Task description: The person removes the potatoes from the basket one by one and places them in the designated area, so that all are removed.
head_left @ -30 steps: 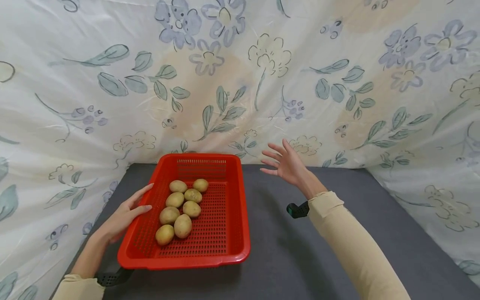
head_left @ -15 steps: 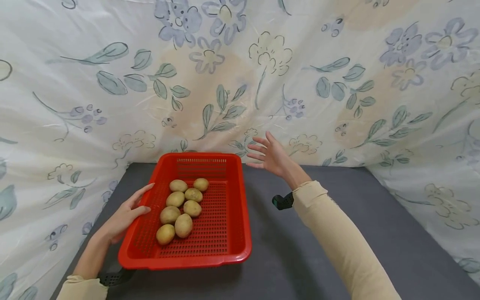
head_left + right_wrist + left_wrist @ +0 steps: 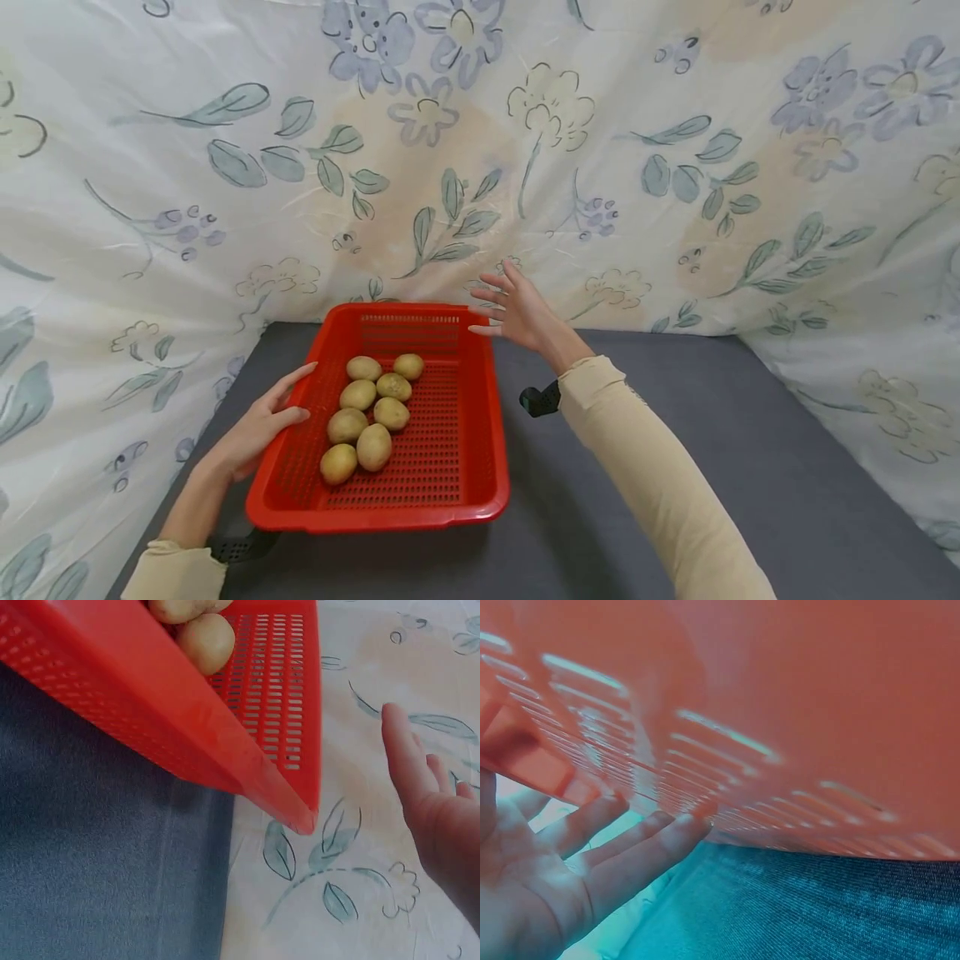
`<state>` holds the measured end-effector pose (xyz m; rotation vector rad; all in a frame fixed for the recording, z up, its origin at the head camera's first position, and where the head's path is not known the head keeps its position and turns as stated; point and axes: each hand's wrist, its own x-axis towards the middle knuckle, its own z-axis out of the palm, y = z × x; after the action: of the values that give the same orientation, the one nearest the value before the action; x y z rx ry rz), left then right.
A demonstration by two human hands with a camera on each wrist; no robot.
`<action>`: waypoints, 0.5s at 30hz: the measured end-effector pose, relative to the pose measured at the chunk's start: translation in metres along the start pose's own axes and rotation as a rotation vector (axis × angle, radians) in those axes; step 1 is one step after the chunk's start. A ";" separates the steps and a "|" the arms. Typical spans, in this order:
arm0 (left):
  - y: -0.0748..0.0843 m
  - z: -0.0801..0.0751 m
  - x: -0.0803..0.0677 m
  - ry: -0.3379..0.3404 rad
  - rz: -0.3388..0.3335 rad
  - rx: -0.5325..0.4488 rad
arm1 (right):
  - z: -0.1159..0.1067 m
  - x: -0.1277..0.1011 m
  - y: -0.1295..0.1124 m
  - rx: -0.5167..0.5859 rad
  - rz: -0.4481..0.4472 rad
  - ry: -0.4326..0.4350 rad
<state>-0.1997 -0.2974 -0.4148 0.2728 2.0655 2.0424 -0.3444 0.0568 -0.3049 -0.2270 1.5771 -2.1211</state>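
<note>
— That red basket (image 3: pixel 457 467) sits lower centre of the head view, on the grey table top (image 3: pixel 712 467), with its far end near the flowered sheet (image 3: pixel 600 150). Seven potatoes (image 3: pixel 372 447), by my count, bunched toward its left half.

— And the hands?

— The left hand (image 3: pixel 255 429) lies along the basket's left rim, fingers straight and relaxed, thumb on the lip. The left wrist view shows those fingers (image 3: pixel 641 844) flat against the slotted side wall from outside; nothing is curled round it. The right hand (image 3: pixel 517 312) is up by the far right corner, fingers spread wide, holding nothing. In the right wrist view there is bare cloth between that hand (image 3: pixel 435 817) and the corner of the basket (image 3: pixel 300 814), so near, not touching.

— What worries you?

— The load is lopsided. If the basket gets lifted or tilted from that far corner while the left only presses flat, I'd expect the potatoes to roll, and the basket could slip off straight fingers. One potato (image 3: pixel 204 641) lies close against a side wall in the right wrist view.

— Anything else?

— The sheet hangs just behind the right hand; spread fingers could catch it and drag it onto the rim. Cream sleeves (image 3: pixel 660 492) on both arms, a dark strap (image 3: pixel 540 400) at the right wrist. Beyond that, only cloth to left and right.
</note>
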 end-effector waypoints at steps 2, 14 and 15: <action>0.000 0.001 0.002 0.003 -0.003 -0.001 | 0.004 0.003 0.002 0.013 0.004 0.004; -0.001 0.000 0.002 0.014 -0.004 0.003 | 0.036 0.023 0.020 0.038 0.044 0.008; -0.001 0.000 0.002 0.014 -0.004 0.002 | 0.037 0.024 0.022 0.040 0.043 0.005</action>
<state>-0.2020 -0.2966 -0.4155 0.2548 2.0748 2.0459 -0.3439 0.0088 -0.3173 -0.1730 1.5266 -2.1198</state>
